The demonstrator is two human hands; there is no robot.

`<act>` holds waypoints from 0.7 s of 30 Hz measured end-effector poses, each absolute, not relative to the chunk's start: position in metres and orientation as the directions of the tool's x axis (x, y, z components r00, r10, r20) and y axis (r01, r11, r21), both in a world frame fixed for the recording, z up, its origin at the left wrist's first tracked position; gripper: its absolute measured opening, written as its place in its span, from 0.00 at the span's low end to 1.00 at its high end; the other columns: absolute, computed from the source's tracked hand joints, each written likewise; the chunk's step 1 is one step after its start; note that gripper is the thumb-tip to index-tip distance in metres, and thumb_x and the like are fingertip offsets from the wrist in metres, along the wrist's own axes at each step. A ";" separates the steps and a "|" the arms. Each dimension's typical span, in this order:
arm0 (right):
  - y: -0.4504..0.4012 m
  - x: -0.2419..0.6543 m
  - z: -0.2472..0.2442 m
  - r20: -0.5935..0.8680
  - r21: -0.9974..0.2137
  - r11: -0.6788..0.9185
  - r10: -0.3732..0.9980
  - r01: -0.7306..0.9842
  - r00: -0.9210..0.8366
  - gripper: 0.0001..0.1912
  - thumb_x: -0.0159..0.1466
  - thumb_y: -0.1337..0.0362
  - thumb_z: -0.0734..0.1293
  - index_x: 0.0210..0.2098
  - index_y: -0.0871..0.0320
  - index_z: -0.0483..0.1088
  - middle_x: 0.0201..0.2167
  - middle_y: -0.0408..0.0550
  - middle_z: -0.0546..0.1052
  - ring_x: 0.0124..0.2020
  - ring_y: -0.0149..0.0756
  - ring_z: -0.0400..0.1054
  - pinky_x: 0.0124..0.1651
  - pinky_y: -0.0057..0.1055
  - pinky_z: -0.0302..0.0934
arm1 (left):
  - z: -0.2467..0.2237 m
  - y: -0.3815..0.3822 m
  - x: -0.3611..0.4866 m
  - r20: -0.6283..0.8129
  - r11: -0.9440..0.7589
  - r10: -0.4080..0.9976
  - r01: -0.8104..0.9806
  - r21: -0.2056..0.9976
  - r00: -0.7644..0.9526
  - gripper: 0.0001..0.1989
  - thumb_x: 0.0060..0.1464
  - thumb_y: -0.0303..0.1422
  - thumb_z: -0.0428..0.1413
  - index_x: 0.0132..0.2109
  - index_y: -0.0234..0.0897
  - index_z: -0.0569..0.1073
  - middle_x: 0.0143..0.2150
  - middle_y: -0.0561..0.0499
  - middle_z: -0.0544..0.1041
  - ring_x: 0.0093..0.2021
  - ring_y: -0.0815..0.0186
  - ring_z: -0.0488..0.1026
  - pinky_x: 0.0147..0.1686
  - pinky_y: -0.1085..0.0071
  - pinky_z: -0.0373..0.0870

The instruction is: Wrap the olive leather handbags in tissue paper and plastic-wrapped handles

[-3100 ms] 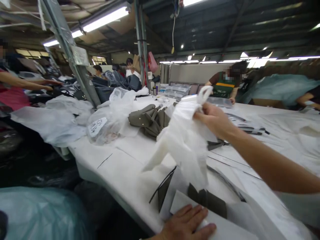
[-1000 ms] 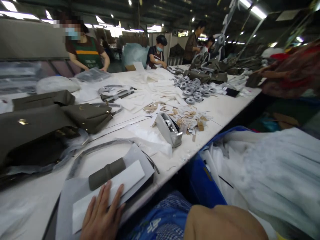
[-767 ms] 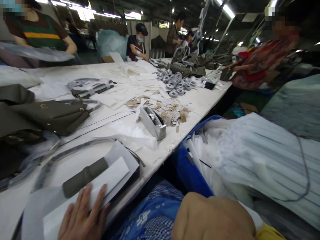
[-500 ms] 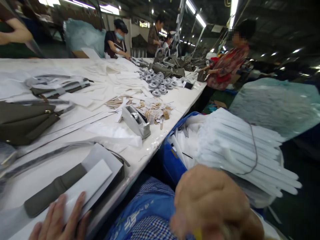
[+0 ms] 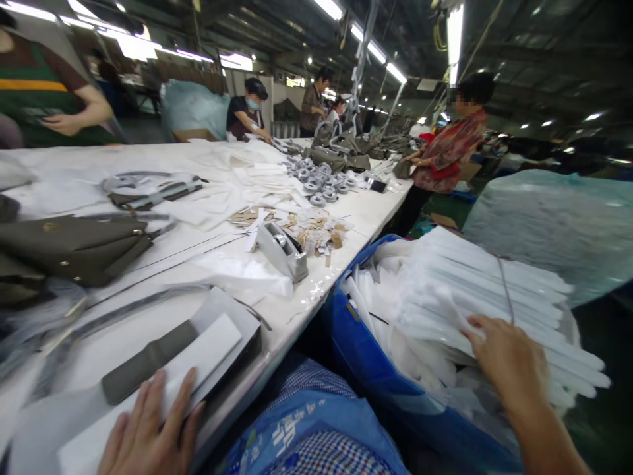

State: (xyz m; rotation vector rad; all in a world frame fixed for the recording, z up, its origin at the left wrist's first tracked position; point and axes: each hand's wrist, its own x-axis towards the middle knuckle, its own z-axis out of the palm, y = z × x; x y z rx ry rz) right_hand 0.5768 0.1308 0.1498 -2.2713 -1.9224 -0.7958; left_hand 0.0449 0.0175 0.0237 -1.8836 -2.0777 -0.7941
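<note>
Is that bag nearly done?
Not quite, I think. The strap already looks wrapped. The left hand holds paper flat on the bag, while the right hand touches the white rolls. The olive part lies bare, so covering it may be left.

A grey tape dispenser (image 5: 281,252) sits beside scattered tags (image 5: 319,232), with grey coils (image 5: 319,182) farther back.

Smooth white paper strip (image 5: 208,349); matt olive leather-look bag (image 5: 74,247); glossy blue plastic bin (image 5: 366,349).
</note>
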 end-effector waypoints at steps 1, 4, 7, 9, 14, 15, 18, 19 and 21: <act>0.134 0.571 0.153 0.441 0.261 -0.185 0.896 0.948 0.053 0.13 0.65 0.59 0.56 0.37 0.48 0.72 0.35 0.57 0.79 0.35 0.57 0.73 0.36 0.51 0.63 | 0.028 0.017 0.048 0.491 0.057 0.856 0.973 0.225 -0.164 0.30 0.65 0.37 0.48 0.71 0.52 0.51 0.75 0.47 0.46 0.71 0.43 0.51 0.64 0.39 0.52; 0.146 0.560 0.158 0.494 0.214 -0.085 0.869 0.973 -0.032 0.14 0.64 0.56 0.53 0.35 0.44 0.70 0.33 0.58 0.79 0.32 0.58 0.73 0.32 0.52 0.61 | 0.031 0.016 0.051 0.493 0.095 0.854 0.981 0.168 -0.167 0.30 0.65 0.36 0.49 0.71 0.52 0.51 0.74 0.45 0.49 0.69 0.46 0.55 0.64 0.44 0.56; 0.160 0.577 0.144 0.522 0.188 -0.071 0.852 0.980 -0.038 0.20 0.63 0.45 0.53 0.35 0.47 0.71 0.26 0.59 0.76 0.24 0.59 0.70 0.26 0.51 0.57 | 0.026 0.016 0.048 0.500 0.121 0.850 0.985 0.123 -0.167 0.29 0.66 0.36 0.49 0.71 0.50 0.52 0.73 0.43 0.51 0.69 0.47 0.57 0.64 0.46 0.56; 0.165 0.599 0.128 0.532 0.190 -0.065 0.845 0.980 -0.047 0.27 0.61 0.39 0.53 0.33 0.51 0.72 0.23 0.58 0.75 0.20 0.56 0.68 0.25 0.49 0.56 | 0.023 0.016 0.047 0.503 0.129 0.848 0.985 0.114 -0.169 0.29 0.66 0.37 0.49 0.71 0.49 0.52 0.73 0.42 0.51 0.69 0.47 0.57 0.64 0.46 0.55; 0.163 0.608 0.117 0.594 0.205 0.048 0.788 0.978 -0.163 0.29 0.63 0.40 0.52 0.35 0.53 0.74 0.28 0.59 0.76 0.24 0.54 0.69 0.31 0.50 0.59 | 0.021 0.016 0.047 0.515 0.117 0.842 0.986 0.115 -0.160 0.29 0.66 0.38 0.48 0.71 0.48 0.52 0.73 0.42 0.50 0.69 0.47 0.56 0.64 0.47 0.55; 0.162 0.594 0.122 0.617 0.208 0.061 0.766 0.976 -0.180 0.28 0.64 0.42 0.51 0.38 0.52 0.74 0.29 0.59 0.76 0.27 0.56 0.69 0.35 0.52 0.60 | 0.022 0.016 0.047 0.517 0.117 0.841 0.987 0.112 -0.158 0.29 0.66 0.38 0.48 0.71 0.48 0.53 0.73 0.42 0.50 0.69 0.47 0.56 0.64 0.47 0.55; 0.162 0.533 0.146 0.666 0.208 0.108 0.712 0.972 -0.222 0.25 0.68 0.50 0.50 0.49 0.54 0.71 0.34 0.61 0.76 0.37 0.60 0.71 0.52 0.58 0.57 | 0.022 0.016 0.047 0.518 0.129 0.840 0.986 0.102 -0.163 0.28 0.66 0.38 0.48 0.71 0.48 0.52 0.73 0.42 0.50 0.69 0.48 0.55 0.64 0.47 0.55; 0.165 0.513 0.153 0.662 0.199 0.159 0.706 0.967 -0.252 0.23 0.69 0.52 0.51 0.51 0.56 0.70 0.36 0.60 0.77 0.39 0.58 0.71 0.57 0.57 0.54 | 0.022 0.016 0.046 0.517 0.131 0.840 0.986 0.099 -0.164 0.28 0.66 0.38 0.48 0.71 0.48 0.52 0.73 0.42 0.50 0.69 0.48 0.55 0.64 0.47 0.55; 0.177 0.479 0.162 0.683 0.141 0.250 0.676 0.958 -0.277 0.19 0.71 0.57 0.53 0.51 0.57 0.68 0.38 0.57 0.78 0.39 0.51 0.73 0.63 0.54 0.50 | 0.022 0.016 0.046 0.512 0.126 0.844 0.987 0.098 -0.158 0.28 0.66 0.39 0.47 0.71 0.48 0.53 0.73 0.42 0.50 0.69 0.48 0.55 0.64 0.47 0.54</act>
